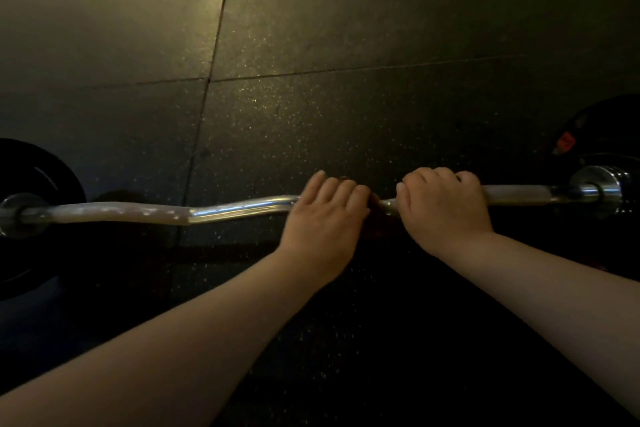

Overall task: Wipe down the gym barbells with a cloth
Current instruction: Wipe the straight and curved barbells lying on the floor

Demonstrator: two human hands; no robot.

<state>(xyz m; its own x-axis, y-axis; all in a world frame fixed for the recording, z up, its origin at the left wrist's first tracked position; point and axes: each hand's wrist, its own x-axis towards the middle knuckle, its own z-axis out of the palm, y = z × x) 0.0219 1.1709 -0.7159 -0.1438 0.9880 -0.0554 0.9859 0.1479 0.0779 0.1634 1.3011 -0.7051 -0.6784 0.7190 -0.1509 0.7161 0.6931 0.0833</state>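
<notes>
One chrome cambered steel barbell (225, 210) carries two black round weight plates (34, 170). The left hand (323, 218) clasps one dark cloth (373, 207) against it; the right hand (443, 204) grasps the barbell.

red label (565, 143) on weight plate (602, 125), unreadable
</notes>
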